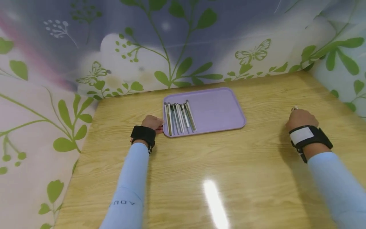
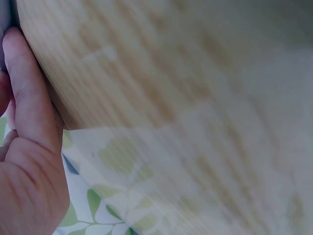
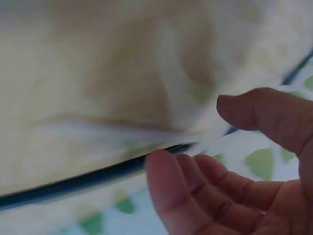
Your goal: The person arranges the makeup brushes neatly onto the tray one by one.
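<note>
A lilac tray (image 1: 217, 109) lies on the wooden table, with several slender makeup brushes (image 1: 178, 117) side by side in its left part. My left hand (image 1: 152, 122) holds the tray's left edge, fingertips at the rim; in the left wrist view the left hand (image 2: 34, 142) has one finger stretched along the table surface. Far to the right of the tray, my right hand (image 1: 302, 120) is low over the table. In the right wrist view its thumb and fingers (image 3: 168, 188) stand apart, and a blurred pale stick (image 3: 117, 131) shows just past the fingertips.
The wooden table (image 1: 183, 165) meets a wall covering (image 1: 137, 63) printed with leaves and butterflies at the back, left and right. A bright light reflection lies on the near part of the table.
</note>
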The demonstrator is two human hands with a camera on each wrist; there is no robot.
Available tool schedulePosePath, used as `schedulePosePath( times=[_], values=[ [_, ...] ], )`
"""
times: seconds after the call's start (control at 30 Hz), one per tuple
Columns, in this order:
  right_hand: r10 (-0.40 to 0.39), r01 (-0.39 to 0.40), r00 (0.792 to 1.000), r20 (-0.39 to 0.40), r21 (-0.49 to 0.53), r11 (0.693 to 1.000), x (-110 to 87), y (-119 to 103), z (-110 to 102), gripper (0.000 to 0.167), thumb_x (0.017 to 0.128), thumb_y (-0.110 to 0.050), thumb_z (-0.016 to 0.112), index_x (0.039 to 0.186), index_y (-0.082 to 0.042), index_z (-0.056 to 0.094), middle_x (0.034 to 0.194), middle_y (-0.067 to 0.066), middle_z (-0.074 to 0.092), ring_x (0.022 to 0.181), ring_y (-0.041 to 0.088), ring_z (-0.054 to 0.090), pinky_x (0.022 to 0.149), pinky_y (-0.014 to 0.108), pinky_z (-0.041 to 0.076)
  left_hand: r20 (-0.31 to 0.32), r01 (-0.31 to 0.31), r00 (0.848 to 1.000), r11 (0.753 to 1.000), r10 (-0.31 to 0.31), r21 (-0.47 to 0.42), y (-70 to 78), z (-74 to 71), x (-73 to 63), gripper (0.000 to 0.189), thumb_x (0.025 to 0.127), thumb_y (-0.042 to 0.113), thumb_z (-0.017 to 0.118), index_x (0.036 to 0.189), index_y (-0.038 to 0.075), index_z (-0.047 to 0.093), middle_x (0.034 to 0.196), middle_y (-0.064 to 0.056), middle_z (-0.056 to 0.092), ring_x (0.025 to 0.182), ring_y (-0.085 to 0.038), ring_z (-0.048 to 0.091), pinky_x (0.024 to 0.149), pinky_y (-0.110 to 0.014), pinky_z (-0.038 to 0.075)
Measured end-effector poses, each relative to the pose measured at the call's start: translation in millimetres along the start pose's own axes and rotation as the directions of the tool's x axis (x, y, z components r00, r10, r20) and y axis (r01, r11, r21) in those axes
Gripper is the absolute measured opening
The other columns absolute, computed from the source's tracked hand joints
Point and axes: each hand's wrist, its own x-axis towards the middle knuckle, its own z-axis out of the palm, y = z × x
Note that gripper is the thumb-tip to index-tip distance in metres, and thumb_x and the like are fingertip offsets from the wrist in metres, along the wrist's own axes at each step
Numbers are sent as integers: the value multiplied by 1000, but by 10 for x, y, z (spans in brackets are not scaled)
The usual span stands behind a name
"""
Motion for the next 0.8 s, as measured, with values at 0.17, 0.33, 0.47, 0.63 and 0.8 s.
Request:
schedulePosePath(
  times=[0.17,0.33,0.47,0.63,0.8],
  values=[
    [27,-27,999,21,9,1000,-19,111,68,22,77,-8,45,71,11,53,61,23,50,52,31,49,38,36,38,-15,2,1000,1000,-2,3,-23,-70,8,31,80,12,55,109,0,53,64,-3,50,49,-8,51,52,-20,51],
    [0,0,1000,-14,-1,1000,28,59,103,18,74,-5,46,68,11,53,61,24,50,52,32,48,37,36,38,-18,3,1000,1000,-3,6,-24,-56,-14,31,80,12,56,108,0,54,61,-2,51,48,-8,52,52,-21,52],
    [-54,54,998,16,-20,998,70,-48,113,17,71,-8,50,65,8,52,59,22,50,52,31,48,40,38,40,-26,-3,1000,1000,3,-4,-9,-11,-34,32,80,12,56,109,1,53,62,-3,52,49,-8,53,53,-22,52],
    [-176,173,982,69,40,984,155,-503,52,27,70,-18,57,49,-2,49,47,9,47,46,23,45,40,32,39,-37,2,999,1000,-3,-23,1,26,-41,32,79,12,57,108,1,53,63,-3,51,49,-8,52,53,-21,52],
    [-303,281,949,88,205,938,175,-1352,-112,30,70,-23,58,47,-5,57,39,1,49,39,15,49,41,24,39,-67,-6,998,1000,4,-25,-18,18,-29,28,78,12,58,104,1,57,61,-4,51,46,-8,51,50,-21,52]
  ],
)
